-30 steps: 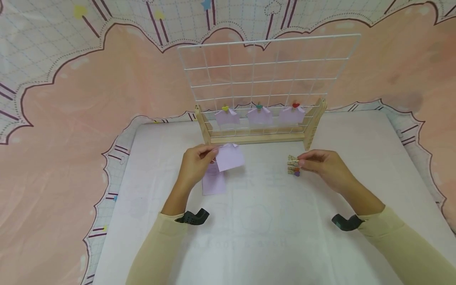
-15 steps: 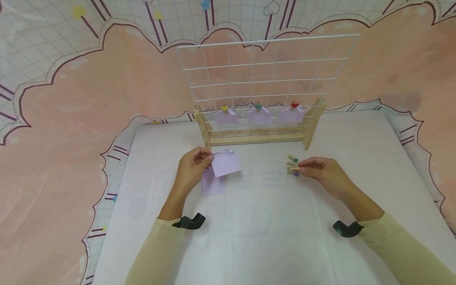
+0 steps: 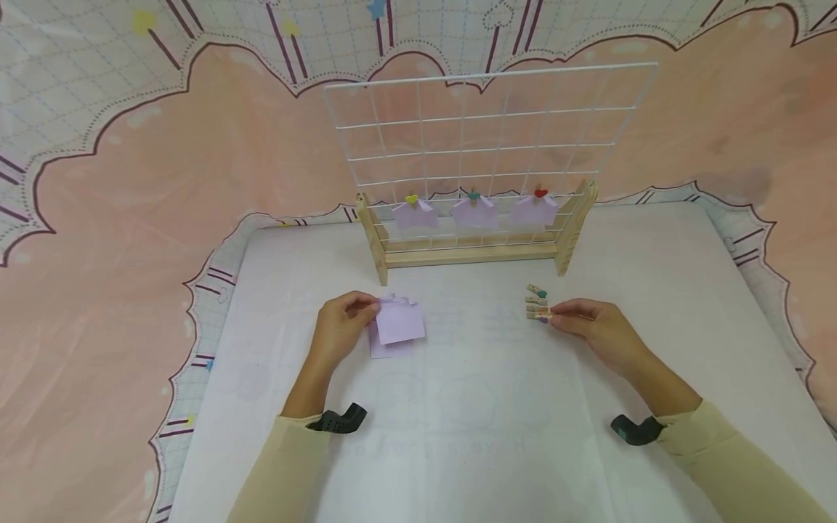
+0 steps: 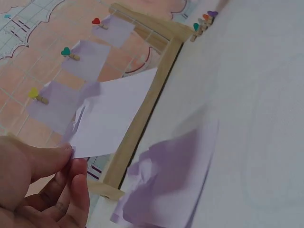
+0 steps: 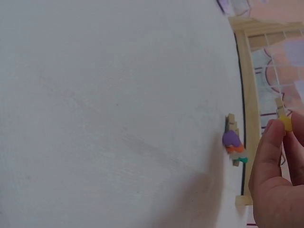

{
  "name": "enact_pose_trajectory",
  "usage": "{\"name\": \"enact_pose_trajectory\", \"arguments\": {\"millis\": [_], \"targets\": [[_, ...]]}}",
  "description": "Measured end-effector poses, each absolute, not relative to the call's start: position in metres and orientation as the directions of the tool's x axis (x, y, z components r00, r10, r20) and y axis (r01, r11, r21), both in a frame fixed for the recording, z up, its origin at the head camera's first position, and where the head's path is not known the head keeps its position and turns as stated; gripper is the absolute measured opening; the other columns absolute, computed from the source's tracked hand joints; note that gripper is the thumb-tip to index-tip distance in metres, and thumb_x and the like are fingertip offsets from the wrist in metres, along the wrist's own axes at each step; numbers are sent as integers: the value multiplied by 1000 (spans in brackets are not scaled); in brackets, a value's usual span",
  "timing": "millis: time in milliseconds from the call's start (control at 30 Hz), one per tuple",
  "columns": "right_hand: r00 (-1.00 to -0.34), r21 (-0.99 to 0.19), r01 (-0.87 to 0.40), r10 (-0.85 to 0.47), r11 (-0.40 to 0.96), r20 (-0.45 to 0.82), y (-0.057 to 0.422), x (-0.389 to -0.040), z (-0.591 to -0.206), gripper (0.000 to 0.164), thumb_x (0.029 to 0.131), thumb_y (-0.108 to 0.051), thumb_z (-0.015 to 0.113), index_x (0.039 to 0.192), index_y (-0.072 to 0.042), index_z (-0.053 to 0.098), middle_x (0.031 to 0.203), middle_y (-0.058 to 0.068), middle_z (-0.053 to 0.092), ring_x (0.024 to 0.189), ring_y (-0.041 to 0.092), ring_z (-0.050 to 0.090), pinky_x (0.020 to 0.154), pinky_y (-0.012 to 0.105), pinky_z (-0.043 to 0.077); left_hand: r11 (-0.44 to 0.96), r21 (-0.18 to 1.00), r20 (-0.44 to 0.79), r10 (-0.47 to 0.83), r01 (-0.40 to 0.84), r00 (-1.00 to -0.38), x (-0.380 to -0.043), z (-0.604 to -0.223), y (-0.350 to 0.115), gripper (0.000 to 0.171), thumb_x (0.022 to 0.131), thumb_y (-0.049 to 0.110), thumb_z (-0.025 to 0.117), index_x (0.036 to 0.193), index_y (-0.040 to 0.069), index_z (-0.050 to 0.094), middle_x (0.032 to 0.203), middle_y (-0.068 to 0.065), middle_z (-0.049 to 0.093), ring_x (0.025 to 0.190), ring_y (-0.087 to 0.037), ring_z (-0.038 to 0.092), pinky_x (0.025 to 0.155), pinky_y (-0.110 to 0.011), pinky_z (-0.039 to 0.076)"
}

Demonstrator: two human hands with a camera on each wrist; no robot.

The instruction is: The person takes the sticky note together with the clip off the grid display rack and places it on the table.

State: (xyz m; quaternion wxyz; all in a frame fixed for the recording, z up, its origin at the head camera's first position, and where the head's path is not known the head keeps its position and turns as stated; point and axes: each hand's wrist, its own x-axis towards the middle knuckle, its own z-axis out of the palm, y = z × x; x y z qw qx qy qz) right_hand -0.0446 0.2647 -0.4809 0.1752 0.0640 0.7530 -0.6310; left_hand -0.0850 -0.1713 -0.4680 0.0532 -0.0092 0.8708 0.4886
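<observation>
My left hand (image 3: 340, 327) pinches a lilac paper note (image 3: 402, 325) by its corner between thumb and fingers. Below it on the white table lie more lilac notes (image 4: 168, 178), partly covered by the held one in the head view. In the right wrist view, my right hand (image 5: 275, 175) pinches a small wooden clothespin with a yellow top (image 5: 286, 124) at its fingertips. Beside that hand lies a row of several small clothespins (image 3: 537, 300) with purple, orange, pale and green tops.
Farther back stands a white wire grid (image 3: 461, 149) in a wooden base (image 3: 471, 256). Three lilac notes (image 3: 475, 214) hang on its lower part from clothespins with yellow, green and red heart tops. A patterned cloth (image 3: 131, 305) surrounds the white tabletop (image 3: 471, 436).
My left hand has moved down and left with its note, over the notes on the table. The right hand has drawn slightly down and right from the clothespin row, uncovering more of it.
</observation>
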Motion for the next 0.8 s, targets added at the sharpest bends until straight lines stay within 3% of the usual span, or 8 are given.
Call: {"name": "enact_pose_trajectory", "arguments": {"millis": [433,800], "targets": [[-931,-930,320,-123,180,-344,267,-41,-495,45,94,-16,75,126,13,61,100,-15,74,92,-1,68,82,17,57,518,849,-139,18,-110,-990,-76,-486,-181,12,94,12,73,104,5,71,92,-11,70,75,-15,63,65,-20,53],[-914,-879,365,-63,306,-402,264,-40,-500,46,93,-26,77,125,5,66,97,-21,71,85,5,60,68,23,52,598,795,-154,33,-104,-987,-70,-496,-185,8,92,11,74,99,6,72,88,-9,72,74,-14,62,65,-22,49]]}}
